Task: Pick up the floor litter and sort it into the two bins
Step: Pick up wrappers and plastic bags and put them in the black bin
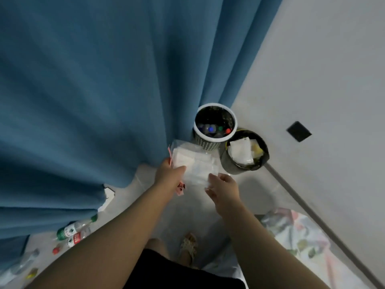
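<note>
Clear plastic packet (pixel 193 163) with white contents is held in the air between both hands, just in front of the two bins. I read the left hand (pixel 168 174) as gripping the packet's left edge, thumb laid on top; a pink strip (pixel 180 187) hangs below that hand. The right hand (pixel 224 187) has its fingers curled on the packet's lower right corner; I cannot tell how firm that pinch is.

Against the blue curtain (pixel 93 90) stands the white bin (pixel 206 142), mesh-walled, holding bottles with blue, green and red caps. Touching it on the right, next to the wall (pixel 333 80), is the black bin (pixel 229 165), holding white paper and a yellow scrap. In my view the packet overlaps the near side of the white bin and sits just left of the black bin.

On the floor (pixel 187 215) at lower left, two bottles (pixel 73 233) lie at the curtain hem, with a red cap (pixel 56 250) near them. A dark socket (pixel 299 131) is on the wall. A floral sheet (pixel 298 234) lies at lower right
</note>
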{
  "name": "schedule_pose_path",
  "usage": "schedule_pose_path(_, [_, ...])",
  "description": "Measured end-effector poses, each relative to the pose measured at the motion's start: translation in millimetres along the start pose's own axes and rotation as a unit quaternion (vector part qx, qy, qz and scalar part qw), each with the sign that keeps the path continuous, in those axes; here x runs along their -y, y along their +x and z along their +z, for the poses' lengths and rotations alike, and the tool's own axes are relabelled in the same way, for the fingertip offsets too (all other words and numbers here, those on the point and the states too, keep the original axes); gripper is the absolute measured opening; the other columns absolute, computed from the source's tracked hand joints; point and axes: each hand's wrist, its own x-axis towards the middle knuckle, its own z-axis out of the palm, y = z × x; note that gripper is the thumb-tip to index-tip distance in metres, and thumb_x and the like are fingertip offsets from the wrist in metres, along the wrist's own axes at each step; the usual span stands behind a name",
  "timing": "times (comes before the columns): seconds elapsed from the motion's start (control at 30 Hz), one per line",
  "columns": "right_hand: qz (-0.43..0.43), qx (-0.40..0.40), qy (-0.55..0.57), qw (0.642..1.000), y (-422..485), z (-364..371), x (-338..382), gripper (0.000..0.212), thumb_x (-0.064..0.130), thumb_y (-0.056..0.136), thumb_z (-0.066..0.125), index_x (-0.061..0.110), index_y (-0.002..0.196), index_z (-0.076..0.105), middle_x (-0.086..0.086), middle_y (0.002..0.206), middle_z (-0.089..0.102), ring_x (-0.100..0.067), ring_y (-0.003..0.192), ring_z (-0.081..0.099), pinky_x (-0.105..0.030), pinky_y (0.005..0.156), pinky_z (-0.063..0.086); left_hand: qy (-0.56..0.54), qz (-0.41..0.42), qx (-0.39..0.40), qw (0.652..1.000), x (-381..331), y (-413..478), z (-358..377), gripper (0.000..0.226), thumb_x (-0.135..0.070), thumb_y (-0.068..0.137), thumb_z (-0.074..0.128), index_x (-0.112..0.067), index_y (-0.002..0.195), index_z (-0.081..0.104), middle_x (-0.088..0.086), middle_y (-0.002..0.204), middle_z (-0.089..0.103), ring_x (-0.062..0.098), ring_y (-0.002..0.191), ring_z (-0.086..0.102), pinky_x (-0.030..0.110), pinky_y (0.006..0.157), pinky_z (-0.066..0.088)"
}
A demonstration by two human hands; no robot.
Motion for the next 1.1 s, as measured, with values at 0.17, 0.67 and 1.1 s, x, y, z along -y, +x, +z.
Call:
schedule_pose_path(0.17, [0.006,-0.04,0.063,0.997,21.8,-34.7,22.0,0.017,0.003,0.089,0.056,0.008,0.076,0.048,-0.007,0.065,0.045,-0.015,0.054,0.043,-0.022,0.051,0.043,0.033,0.012,0.058,0.998,-23.6,15.7,53.5,0.028,-0.011,0.087,0.057,-0.012,0.114,0.055,0.01,0.106,0.065,0.022,0.08,0.06,0.029,0.067,0.049])
schedule_pose_path(0.67, [0.038,-0.134,0.126,0.982,167.3,-61.3,126.7,0.01,0.006,0.089,0.059,0.008,0.083,0.052,-0.008,0.071,0.05,-0.016,0.057,0.047,-0.026,0.056,0.048,0.138,0.015,0.199,0.97,-134.2,147.6,186.6,0.036,-0.006,0.088,0.058,-0.009,0.123,0.052,0.008,0.107,0.06,0.029,0.094,0.06,0.038,0.079,0.051])
schedule_pose_path(1.1, [0.078,-0.195,0.108,0.972,299.1,-97.2,137.8,0.014,0.003,0.087,0.058,0.011,0.077,0.052,-0.008,0.072,0.048,-0.017,0.059,0.048,-0.028,0.058,0.048,0.235,-0.065,0.246,0.938,-123.5,259.5,298.3,0.04,-0.008,0.087,0.06,-0.007,0.126,0.052,0.015,0.117,0.063,0.03,0.102,0.063,0.041,0.087,0.055])
